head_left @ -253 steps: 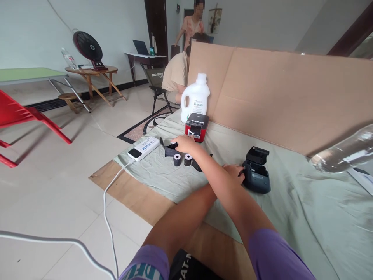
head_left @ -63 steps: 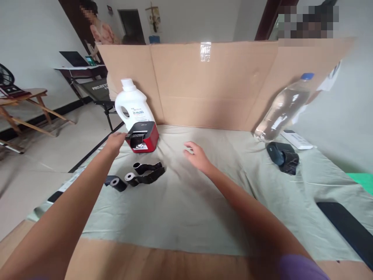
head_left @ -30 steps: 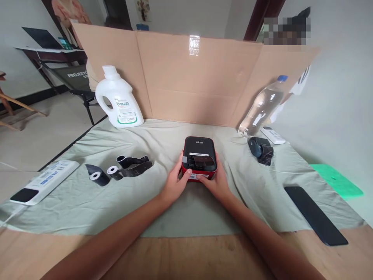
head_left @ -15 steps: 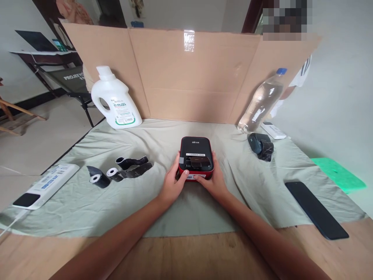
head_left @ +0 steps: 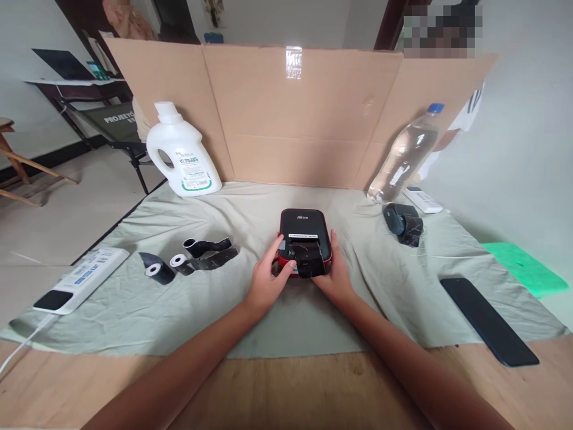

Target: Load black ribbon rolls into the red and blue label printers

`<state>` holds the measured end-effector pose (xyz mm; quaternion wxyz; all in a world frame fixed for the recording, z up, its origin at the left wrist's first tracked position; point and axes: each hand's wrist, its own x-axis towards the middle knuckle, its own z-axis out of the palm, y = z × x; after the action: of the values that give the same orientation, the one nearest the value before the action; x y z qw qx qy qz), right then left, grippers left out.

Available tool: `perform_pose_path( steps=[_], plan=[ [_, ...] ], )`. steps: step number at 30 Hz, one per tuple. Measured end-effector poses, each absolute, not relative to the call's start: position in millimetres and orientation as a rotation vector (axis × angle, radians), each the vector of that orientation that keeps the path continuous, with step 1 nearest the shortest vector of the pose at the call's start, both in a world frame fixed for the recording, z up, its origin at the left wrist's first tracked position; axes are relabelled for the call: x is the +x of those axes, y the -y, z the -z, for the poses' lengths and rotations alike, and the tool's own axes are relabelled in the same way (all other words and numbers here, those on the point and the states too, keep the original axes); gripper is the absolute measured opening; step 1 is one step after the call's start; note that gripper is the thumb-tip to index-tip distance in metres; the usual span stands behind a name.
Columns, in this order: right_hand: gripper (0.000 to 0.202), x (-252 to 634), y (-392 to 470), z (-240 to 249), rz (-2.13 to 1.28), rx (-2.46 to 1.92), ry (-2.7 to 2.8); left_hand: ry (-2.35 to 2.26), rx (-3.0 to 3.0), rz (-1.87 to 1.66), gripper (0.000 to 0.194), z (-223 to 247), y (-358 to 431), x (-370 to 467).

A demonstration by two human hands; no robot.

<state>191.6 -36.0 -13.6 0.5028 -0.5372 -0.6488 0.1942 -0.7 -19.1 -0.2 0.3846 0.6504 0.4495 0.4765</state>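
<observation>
A small black label printer with red sides [head_left: 303,221] sits on the cloth in front of me. From its front slot a dark paper strip [head_left: 310,264] curls down over the near edge. My left hand [head_left: 268,272] grips the printer's left side, its thumb at the near corner beside the strip. Around the right side wraps my right hand [head_left: 336,272], some of its fingertips hidden behind the strip. To the left lie several dark paper rolls, including an upright-ended roll [head_left: 160,273] and a white-cored roll [head_left: 181,264] with its tail unrolled.
A cardboard screen [head_left: 295,119] stands behind, with a white detergent jug [head_left: 190,158] and a tilted clear bottle [head_left: 405,156] before it. A power strip [head_left: 85,279] lies left. Rightward are a phone [head_left: 487,322] and a black object with a dark strip [head_left: 401,222]. A person is partly visible behind the screen.
The dark strip has come farther out of the printer's slot and now hangs over its front. Both hands stay on the printer's sides. The view has shifted slightly.
</observation>
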Motion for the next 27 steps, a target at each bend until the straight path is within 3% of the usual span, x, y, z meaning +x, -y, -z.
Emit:
perform_pose_path(
  steps=[7,14,24,27],
  plan=[
    [0.086,193,35,12,-0.416,-1.222,1.546,-1.133,1.710,-1.265,0.040,2,13,-5],
    [0.083,194,33,12,-0.415,-1.234,1.539,-0.947,1.712,-1.284,0.016,1,-2,-9],
    [0.096,193,33,11,-0.231,-1.223,1.668,-0.935,1.911,-1.433,0.020,7,-1,-11],
    [0.090,201,36,6,-0.225,-1.199,1.727,-0.927,1.931,-1.459,0.021,7,0,-13]
  ],
)
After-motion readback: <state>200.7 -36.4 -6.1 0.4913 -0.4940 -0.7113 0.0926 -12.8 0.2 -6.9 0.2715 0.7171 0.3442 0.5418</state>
